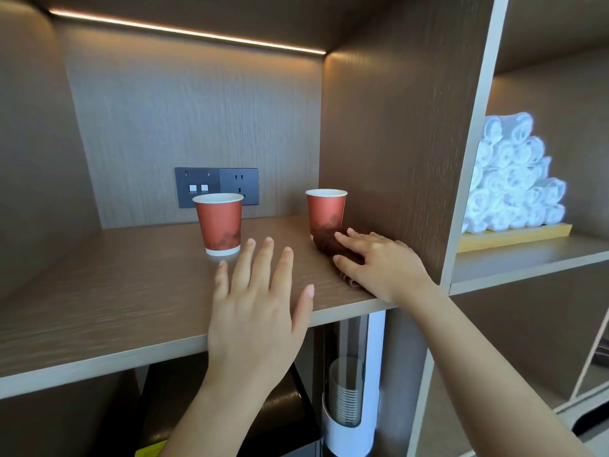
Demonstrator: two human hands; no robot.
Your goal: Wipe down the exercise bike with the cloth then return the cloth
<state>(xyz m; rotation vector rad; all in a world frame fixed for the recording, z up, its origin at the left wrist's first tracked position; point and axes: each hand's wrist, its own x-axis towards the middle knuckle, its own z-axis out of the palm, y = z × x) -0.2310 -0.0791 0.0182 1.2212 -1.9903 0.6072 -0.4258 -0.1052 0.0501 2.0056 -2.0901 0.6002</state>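
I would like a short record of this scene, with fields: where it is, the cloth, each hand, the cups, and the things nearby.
place: wooden shelf in a shelving unit
cloth: dark brown cloth, on the shelf by the right wall, just in front of the right cup
right hand: right hand resting on the cloth, fingers around it
left hand: left hand open, fingers spread, holding nothing
cups: two red paper cups, left cup and right cup, both upright
nearby: wall sockets behind the cups; rolled white towels in the next compartment; cup dispenser below
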